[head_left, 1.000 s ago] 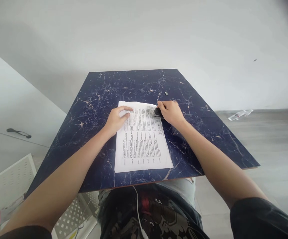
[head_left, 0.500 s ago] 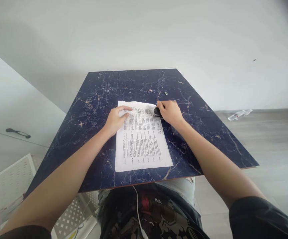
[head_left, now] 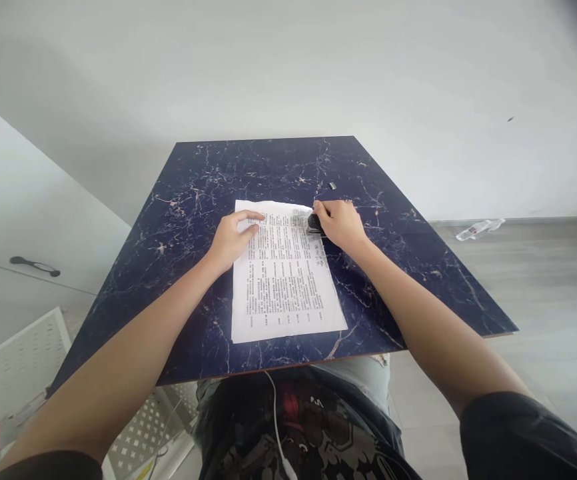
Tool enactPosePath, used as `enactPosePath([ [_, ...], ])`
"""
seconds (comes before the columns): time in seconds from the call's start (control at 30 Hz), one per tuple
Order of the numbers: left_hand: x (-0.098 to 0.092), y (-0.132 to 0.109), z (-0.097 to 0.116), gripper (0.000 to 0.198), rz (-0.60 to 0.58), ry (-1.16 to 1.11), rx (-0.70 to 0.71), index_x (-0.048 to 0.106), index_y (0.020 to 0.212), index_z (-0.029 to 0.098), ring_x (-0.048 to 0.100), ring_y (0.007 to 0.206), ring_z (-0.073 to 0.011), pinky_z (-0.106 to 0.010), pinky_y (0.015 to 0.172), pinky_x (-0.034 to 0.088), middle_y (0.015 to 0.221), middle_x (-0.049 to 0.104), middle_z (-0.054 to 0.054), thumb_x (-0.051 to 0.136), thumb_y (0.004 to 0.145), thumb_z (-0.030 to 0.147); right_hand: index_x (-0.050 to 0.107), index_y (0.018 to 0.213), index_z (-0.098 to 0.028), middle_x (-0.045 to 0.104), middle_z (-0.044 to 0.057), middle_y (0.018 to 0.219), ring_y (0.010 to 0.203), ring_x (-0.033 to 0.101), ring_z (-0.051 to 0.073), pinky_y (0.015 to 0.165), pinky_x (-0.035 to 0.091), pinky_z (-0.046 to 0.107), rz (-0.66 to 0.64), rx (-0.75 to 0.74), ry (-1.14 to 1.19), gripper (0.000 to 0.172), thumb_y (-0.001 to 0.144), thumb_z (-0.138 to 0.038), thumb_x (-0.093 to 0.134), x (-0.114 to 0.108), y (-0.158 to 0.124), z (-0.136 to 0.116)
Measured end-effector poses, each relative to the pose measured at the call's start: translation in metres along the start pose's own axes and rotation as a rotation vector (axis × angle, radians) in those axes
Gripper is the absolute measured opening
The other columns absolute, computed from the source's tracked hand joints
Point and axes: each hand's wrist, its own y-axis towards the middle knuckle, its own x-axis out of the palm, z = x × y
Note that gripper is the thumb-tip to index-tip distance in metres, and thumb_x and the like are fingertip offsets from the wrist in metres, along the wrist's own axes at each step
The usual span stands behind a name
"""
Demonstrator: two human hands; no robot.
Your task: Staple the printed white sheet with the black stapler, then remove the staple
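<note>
Printed sheets of paper (head_left: 288, 287) lie on the dark blue marbled table, their text turned sideways. How many sheets are stacked I cannot tell. My left hand (head_left: 233, 237) rests on the upper left part of the paper, fingers stretched out and apart from the thumb. On the right edge, a black stapler (head_left: 314, 223) sits with its front end over the paper. My right hand (head_left: 341, 221) is closed around the stapler's back part, which the hand mostly hides.
A small dark strip-like piece (head_left: 332, 187) lies on the table (head_left: 248, 167) beyond my right hand. The wall stands behind the table. On the floor at right is a clear plastic wrapper (head_left: 479, 229). A white perforated rack (head_left: 18, 353) stands at lower left.
</note>
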Motion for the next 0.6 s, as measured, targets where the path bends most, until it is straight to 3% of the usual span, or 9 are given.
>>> enactPosePath([
  [0.6,0.0046,0.0013,0.0019,0.024,-0.009,-0.023,0.013,0.076,0.104,0.022,0.069,0.115,-0.022,-0.045,0.113,0.046,0.118,0.077,-0.003,0.065,0.089,0.008,0.075,0.086,-0.02,0.074,0.01,0.087,0.086,0.067,0.027,0.075,0.044,0.036,-0.027,-0.002,-0.079,0.05,0.107,-0.043,0.035,0.0011,-0.0004,-0.0026],
])
